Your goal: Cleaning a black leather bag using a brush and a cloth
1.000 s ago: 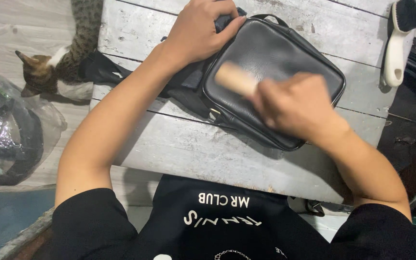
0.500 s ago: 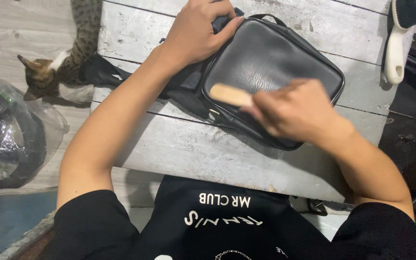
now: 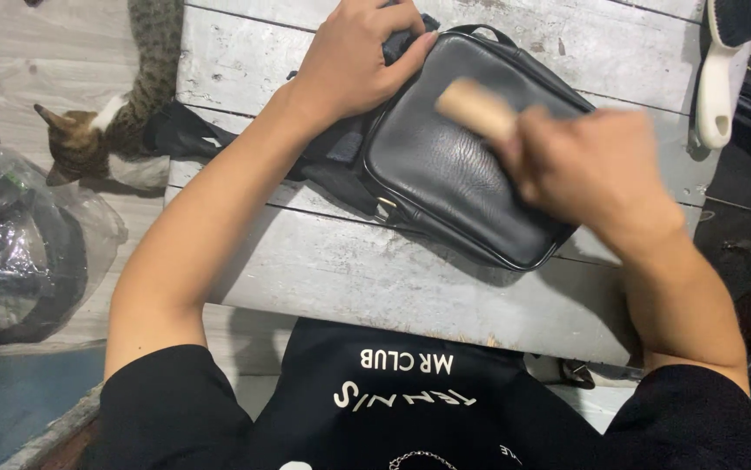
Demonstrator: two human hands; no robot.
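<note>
- The weathered grey plank table [image 3: 375,278] fills the middle of the frame; its right edge is cut off behind dark clutter.
- The black leather bag [image 3: 454,174] lies flat on the table, upper centre, tilted so that its long side runs toward the lower right.
- The left hand [image 3: 354,61] comes in from the lower left on a long, nearly straight forearm; palm down, fingers curled, it presses the bag's top left corner. Its fingertips are cut off by the top edge.
- The right hand [image 3: 597,170] is closed around a wooden-handled brush [image 3: 478,109] over the bag's right half; the hand is motion-blurred, and the bristles are hidden beneath it.
- A clear plastic bag [image 3: 23,252] with dark contents sits at the left edge.
- A tabby cat [image 3: 110,144] stands on the floor, upper left, its body partly out of frame.
- A white-handled brush [image 3: 719,70] lies at the upper right.
</note>
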